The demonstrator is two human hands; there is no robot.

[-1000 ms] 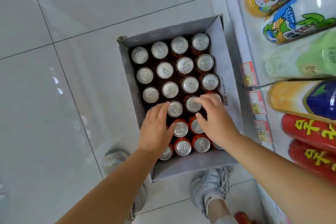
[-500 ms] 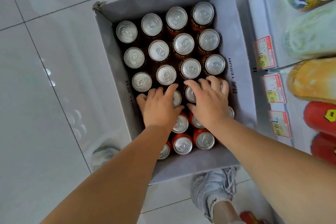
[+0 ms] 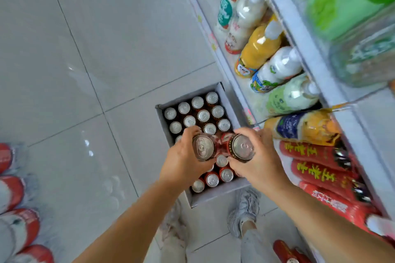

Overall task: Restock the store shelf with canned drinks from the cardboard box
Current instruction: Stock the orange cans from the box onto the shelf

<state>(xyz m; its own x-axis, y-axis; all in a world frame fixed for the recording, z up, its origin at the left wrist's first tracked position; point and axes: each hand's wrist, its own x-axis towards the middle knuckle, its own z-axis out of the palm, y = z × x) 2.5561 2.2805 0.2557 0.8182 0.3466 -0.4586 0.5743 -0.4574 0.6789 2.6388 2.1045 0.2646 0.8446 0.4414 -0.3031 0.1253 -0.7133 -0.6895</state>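
Two red cans are hanging just above the box point(image 3: 213, 198), one in each hand. The left hand point(image 3: 181, 160) is wrapping its fingers point(image 3: 190, 132) round the left can point(image 3: 203, 147), and the right hand point(image 3: 261, 163) is curling its fingers point(image 3: 262, 136) round the right can point(image 3: 242, 147), lids up, the pair side by side. Restocking is looking barely begun: rows of cans point(image 3: 203, 115) are filling most of the box, which is sitting on the floor point(image 3: 85, 70) against the shelf point(image 3: 226, 70), and no cans are showing on the shelf among the bottles point(image 3: 260, 49). The hands are hiding the box's middle, so the gaps are hard to count. Motion blur is smearing labels, and the frame is cutting off the shelf's right side.
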